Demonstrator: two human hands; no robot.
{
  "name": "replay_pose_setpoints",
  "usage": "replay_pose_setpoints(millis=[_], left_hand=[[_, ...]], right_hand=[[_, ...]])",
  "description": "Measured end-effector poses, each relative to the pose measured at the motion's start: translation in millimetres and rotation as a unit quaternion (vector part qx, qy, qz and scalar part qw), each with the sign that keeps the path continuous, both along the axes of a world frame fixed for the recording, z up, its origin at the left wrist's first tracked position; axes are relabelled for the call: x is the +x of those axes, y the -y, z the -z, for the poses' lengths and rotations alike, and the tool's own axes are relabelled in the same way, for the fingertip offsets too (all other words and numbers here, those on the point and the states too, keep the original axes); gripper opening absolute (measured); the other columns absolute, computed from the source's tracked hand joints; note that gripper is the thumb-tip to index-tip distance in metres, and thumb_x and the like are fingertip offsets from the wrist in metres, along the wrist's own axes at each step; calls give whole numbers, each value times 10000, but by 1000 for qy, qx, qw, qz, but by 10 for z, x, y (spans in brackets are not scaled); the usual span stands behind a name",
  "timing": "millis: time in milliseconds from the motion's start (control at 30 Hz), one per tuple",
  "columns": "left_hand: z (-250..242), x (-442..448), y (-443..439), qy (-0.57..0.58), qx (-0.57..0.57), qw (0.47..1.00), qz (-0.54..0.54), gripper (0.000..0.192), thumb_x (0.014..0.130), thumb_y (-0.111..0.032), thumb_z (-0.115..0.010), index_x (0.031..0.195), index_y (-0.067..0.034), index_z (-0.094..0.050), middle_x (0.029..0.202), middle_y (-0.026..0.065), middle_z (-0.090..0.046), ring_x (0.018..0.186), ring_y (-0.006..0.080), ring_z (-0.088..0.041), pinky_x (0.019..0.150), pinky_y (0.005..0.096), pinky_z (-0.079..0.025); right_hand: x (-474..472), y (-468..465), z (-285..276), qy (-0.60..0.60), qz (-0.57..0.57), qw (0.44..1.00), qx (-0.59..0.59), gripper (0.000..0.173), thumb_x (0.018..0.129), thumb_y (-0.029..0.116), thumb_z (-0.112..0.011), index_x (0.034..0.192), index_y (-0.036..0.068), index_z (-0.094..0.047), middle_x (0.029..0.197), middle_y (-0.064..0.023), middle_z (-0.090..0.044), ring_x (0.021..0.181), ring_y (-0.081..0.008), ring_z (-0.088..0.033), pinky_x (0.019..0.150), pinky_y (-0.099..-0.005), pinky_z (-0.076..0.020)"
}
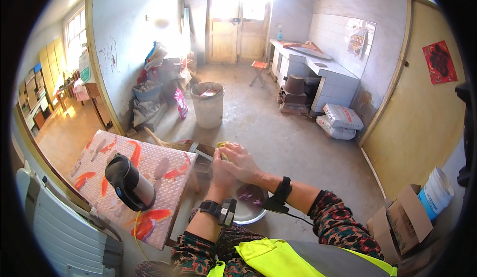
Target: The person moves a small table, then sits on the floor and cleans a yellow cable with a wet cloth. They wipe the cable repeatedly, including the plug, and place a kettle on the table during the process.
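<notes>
My left hand [220,174] and my right hand [240,162] are pressed together in front of me. A crumpled yellow cloth [223,145] is squeezed between them; most of it is hidden by the fingers, so its exact kind is hard to tell. Below my wrists, on the floor, stands a basin [257,217] with a pale rim, partly covered by my forearms. Purple pieces [246,195] lie in the dark liquid inside it. Both wrists wear black straps with small devices.
At left, a low table [161,161] with a fish-patterned cover carries an electric kettle [135,185]. A broom [158,139] lies behind it. Farther off stand a waste bucket [207,109] and a red folding stool [258,68]. Cardboard box [408,217] and stacked sacks [341,120] are right.
</notes>
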State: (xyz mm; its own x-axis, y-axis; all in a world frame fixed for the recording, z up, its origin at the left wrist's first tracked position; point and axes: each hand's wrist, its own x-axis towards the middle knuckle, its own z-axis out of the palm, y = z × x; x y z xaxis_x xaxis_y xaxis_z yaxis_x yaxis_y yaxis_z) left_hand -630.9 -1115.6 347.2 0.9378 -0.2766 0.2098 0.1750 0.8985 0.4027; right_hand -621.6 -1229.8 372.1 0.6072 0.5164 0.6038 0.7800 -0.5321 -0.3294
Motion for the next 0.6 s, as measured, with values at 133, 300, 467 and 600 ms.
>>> replay_pose_setpoints(millis=[133,300,467,600], left_hand=[[175,148,31,-1,-69,997,42,637,971,-601,-224,1270,-110,-497,1284,81,-535,1198,245,-505,1064,396,-366],[194,-49,-94,32,33,999,5,824,904,-731,-207,1389,-87,-379,1357,75,-472,1280,197,-425,1107,345,-286],[93,-435,-452,62,188,980,18,1023,840,-808,-198,1503,-33,-125,1551,149,-186,1431,252,-186,1154,414,-143],[221,-554,-794,-83,195,963,-165,831,946,-648,-260,1489,-25,-173,1537,165,-214,1423,254,-212,1152,423,-165]], right_hand=[[264,-43,316,97,12,993,64,376,863,254,-566,1183,57,-575,1299,-183,-520,1206,-383,-467,1072,-451,-313],[442,-176,655,84,50,994,52,251,875,176,-527,1095,70,-588,1106,-161,-606,1038,-364,-560,924,-442,-434],[457,-415,375,-40,191,979,58,257,904,217,-519,1097,65,-593,1051,-160,-616,1004,-362,-577,855,-425,-473],[-165,-863,148,-14,58,976,209,253,896,209,-523,1080,52,-596,1063,-149,-626,1011,-336,-587,864,-417,-481]])
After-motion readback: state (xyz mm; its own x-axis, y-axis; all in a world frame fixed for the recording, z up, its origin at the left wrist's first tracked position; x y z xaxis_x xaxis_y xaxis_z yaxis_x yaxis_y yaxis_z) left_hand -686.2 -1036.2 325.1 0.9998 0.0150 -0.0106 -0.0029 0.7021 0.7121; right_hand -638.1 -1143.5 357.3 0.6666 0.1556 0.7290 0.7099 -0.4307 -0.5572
